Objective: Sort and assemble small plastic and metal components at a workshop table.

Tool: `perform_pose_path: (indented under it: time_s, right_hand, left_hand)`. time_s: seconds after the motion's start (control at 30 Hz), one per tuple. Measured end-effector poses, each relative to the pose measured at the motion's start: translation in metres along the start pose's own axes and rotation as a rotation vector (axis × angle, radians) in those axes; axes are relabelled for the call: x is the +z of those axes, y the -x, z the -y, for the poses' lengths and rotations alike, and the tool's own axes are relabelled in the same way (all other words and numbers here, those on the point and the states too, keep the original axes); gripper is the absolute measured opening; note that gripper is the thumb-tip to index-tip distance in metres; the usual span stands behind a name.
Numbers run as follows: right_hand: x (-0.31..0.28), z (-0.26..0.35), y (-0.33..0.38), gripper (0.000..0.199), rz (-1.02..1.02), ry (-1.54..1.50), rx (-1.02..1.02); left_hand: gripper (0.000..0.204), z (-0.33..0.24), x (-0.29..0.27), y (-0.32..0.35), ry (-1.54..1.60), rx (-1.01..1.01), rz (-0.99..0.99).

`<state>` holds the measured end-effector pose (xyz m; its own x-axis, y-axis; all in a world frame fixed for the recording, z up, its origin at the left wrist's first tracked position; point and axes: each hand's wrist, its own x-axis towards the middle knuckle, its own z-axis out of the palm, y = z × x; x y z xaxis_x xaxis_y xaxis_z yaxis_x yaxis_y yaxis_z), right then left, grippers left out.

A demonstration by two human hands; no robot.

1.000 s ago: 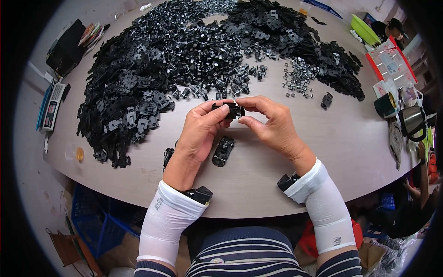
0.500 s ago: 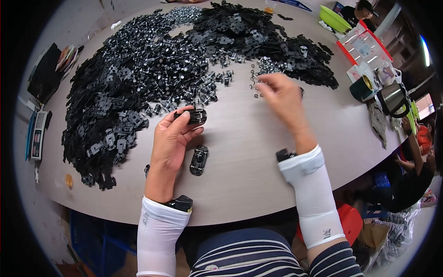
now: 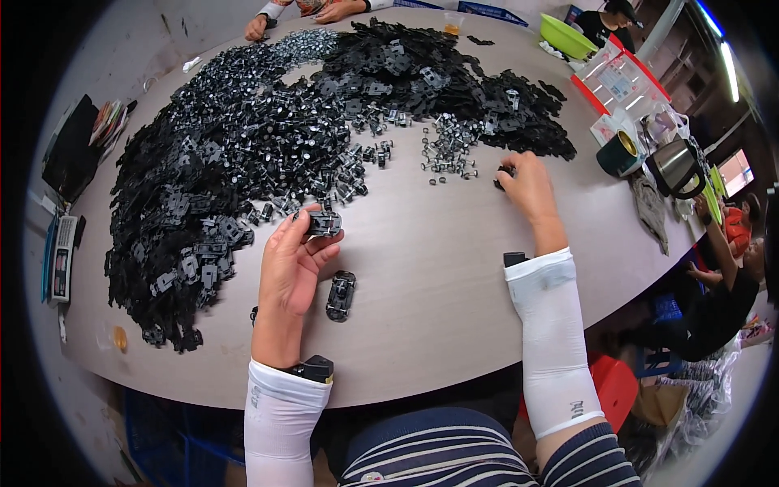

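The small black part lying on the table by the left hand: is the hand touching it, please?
Apart. In the head view, bare table shows between the left hand and the small black part lying beside it; that hand holds another black piece in its fingertips.

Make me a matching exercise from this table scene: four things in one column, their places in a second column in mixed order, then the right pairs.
Things:
1. left hand
2. right hand
3. small black toy car
4. green bowl

Places:
A. on the table's far right edge
B. lying on bare table just right of the left hand
C. reached out on a small black part, beside the scattered metal pieces
D. holding a black part at the edge of the big black pile

Pairs: 1-D, 2-C, 3-B, 4-A
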<state>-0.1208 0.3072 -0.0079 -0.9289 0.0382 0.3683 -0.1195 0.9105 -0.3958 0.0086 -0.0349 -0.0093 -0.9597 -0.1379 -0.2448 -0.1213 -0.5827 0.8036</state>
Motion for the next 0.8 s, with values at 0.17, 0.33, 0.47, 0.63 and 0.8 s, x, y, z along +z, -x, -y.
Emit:
perform_pose_path:
  time_s: [0.17,0.33,0.47,0.63,0.8]
  right_hand:
    - [0.003,0.005,-0.001,0.016,0.11,-0.005,0.007]
    - [0.01,0.05,-0.003,0.012,0.158,-0.318,-0.19]
    - [0.022,0.083,-0.003,0.012,0.285,-0.25,-0.245]
    - [0.061,0.103,-0.009,0.02,0.168,-0.299,-0.434]
    - [0.091,0.137,-0.011,0.021,0.163,-0.203,-0.509]
  left_hand:
    - [0.03,0.001,-0.004,-0.002,0.021,0.011,0.004]
    - [0.031,0.001,-0.001,-0.003,0.04,0.005,0.004]
    - [0.032,-0.002,-0.004,0.0,0.042,0.009,0.003]
    - [0.034,0.004,0.0,-0.002,0.029,-0.004,0.049]
    - [0.036,0.004,-0.003,0.0,-0.01,0.014,0.031]
